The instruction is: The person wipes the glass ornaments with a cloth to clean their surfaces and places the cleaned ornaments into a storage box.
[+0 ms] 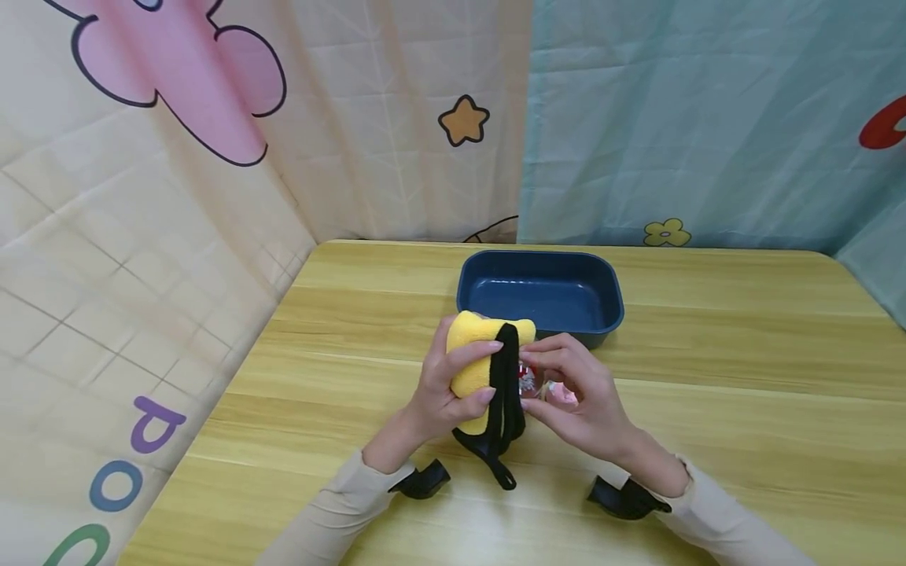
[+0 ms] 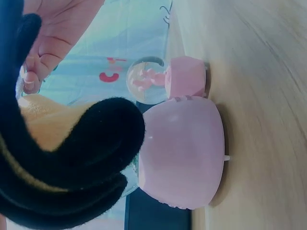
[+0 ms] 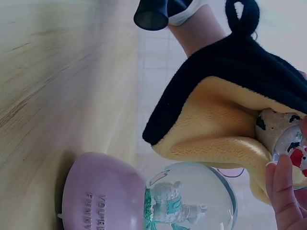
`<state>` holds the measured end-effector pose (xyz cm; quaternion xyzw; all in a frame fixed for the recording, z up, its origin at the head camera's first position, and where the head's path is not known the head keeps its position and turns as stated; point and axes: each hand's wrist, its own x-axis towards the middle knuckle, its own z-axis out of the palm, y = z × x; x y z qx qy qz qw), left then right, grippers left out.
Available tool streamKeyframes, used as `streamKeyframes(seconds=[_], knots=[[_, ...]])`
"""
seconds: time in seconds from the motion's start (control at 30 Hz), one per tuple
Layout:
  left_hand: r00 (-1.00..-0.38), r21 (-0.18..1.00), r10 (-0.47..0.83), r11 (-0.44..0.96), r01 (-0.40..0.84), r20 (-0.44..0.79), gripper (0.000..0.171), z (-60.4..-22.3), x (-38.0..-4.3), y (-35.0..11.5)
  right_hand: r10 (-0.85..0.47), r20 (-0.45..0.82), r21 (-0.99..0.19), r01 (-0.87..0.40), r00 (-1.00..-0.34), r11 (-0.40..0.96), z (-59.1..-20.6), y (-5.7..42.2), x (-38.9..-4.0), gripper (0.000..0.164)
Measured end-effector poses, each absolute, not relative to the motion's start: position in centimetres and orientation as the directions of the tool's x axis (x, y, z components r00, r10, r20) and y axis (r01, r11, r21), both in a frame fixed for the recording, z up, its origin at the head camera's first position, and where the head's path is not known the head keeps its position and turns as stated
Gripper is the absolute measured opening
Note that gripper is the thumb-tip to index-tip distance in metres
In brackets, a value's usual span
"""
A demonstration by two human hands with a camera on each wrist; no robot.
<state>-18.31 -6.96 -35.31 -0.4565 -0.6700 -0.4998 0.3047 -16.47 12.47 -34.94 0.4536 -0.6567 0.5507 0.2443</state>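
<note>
Apparently the step in hand is wiping, as I judge it. At the left, the left hand (image 1: 442,389) has its fingers and thumb curled round a black-edged yellow cloth (image 1: 505,377), which wraps the base of a sand-coloured globe (image 3: 284,140) between the 2 hands. That hold should be snug enough for the lining to rub, yet loose enough to let the globe turn. At the right, the right hand (image 1: 583,397) pinches the globe's clear dome, its thumb and fingertips set narrow. Its best job would be to steady the piece and turn it in small arcs; the smooth dome could slip if both hands eased off together, so 1 firm hold at all times seems wise.

Among the containers, that dome encloses a red-and-white figure (image 3: 297,157), partly hidden by fingertips. Below and beyond the left hand's cloth stands a large pink globe (image 3: 120,191), holding a pale figure (image 3: 170,196) with green about it. Beyond both hands, the blue tray (image 1: 540,266) shows a glossy floor, its near side partly covered by the cloth. Rightmost, below the right hand, a small pink globe (image 2: 184,76) holds pink shapes (image 2: 149,79).
</note>
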Motion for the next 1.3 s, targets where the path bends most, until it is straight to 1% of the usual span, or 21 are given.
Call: streamKeyframes(seconds=[0.13,0.2,0.3,0.37,0.57,0.77,0.87,0.93,1.1,1.3], knots=[[-0.4,0.394,0.337,0.088,0.915,0.852,0.035,-35.2,-18.3,-7.2,-0.333,0.79,-0.565,-0.822,-0.515,-0.068,-35.0,12.6,-16.4,0.038],[-0.398,0.392,0.348,0.09,0.915,0.849,0.035,-35.2,-18.2,-7.2,-0.335,0.769,-0.599,-0.797,-0.544,-0.081,-35.0,12.6,-16.3,0.042],[-0.39,0.384,0.356,0.091,0.919,0.849,0.035,-35.3,-18.2,-7.2,-0.333,0.739,-0.644,-0.76,-0.586,-0.091,-35.1,12.7,-16.1,0.052],[-0.384,0.376,0.358,0.096,0.922,0.851,0.034,-35.3,-18.2,-7.2,-0.334,0.714,-0.676,-0.73,-0.615,-0.102,-35.1,12.7,-16.0,0.053],[-0.353,0.339,0.377,0.104,0.935,0.856,0.033,-35.6,-18.2,-7.2,-0.375,0.56,-0.822,-0.552,-0.739,-0.139,-35.1,12.9,-15.6,0.039],[-0.311,0.281,0.397,0.133,0.951,0.864,0.03,-35.6,-18.2,-7.3,-0.426,0.413,-0.91,-0.382,-0.805,-0.16,-34.8,13.2,-15.4,0.032],[-0.291,0.256,0.404,0.139,0.957,0.867,0.029,-35.6,-18.3,-7.3,-0.454,0.346,-0.938,-0.306,-0.821,-0.161,-34.6,13.3,-15.5,0.029],[-0.285,0.249,0.41,0.138,0.959,0.867,0.029,-35.5,-18.4,-7.2,-0.468,0.327,-0.945,-0.283,-0.821,-0.163,-34.5,13.4,-15.5,0.027],[-0.282,0.244,0.42,0.142,0.959,0.863,0.029,-35.3,-18.6,-7.2,-0.479,0.32,-0.947,-0.265,-0.817,-0.181,-34.5,13.4,-15.7,0.024],[-0.291,0.247,0.412,0.159,0.956,0.863,0.03,-35.4,-18.7,-7.3,-0.469,0.318,-0.948,-0.265,-0.824,-0.177,-34.5,13.2,-15.8,0.027]])
